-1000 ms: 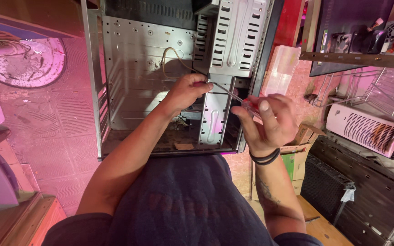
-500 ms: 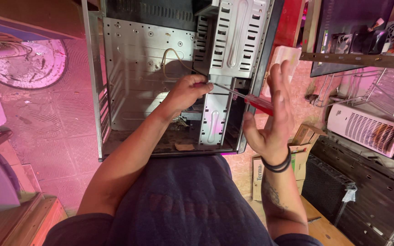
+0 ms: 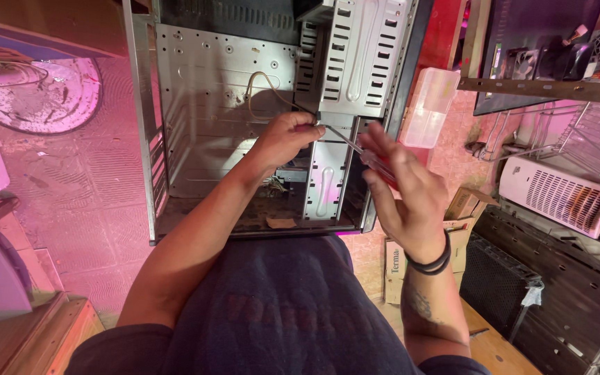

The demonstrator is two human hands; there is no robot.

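Note:
An open metal computer case lies on the floor in front of me, its drive cage at the right side. My left hand is closed at the edge of the drive cage, pinching something small at the screwdriver's tip. My right hand grips a screwdriver with a red handle, its thin shaft pointing left toward my left hand's fingers. A thin wire loops inside the case just above my left hand. A dark band sits on my right wrist.
A clear plastic box stands right of the case. A white vented appliance, a wire rack and dark equipment lie at the right. Cardboard boxes sit by my right arm. A round metal cover is at the left.
My right hand went from gripping the screwdriver, to fingers spread upward, to closed on the handle again nearer the case. My left hand stayed at the drive cage.

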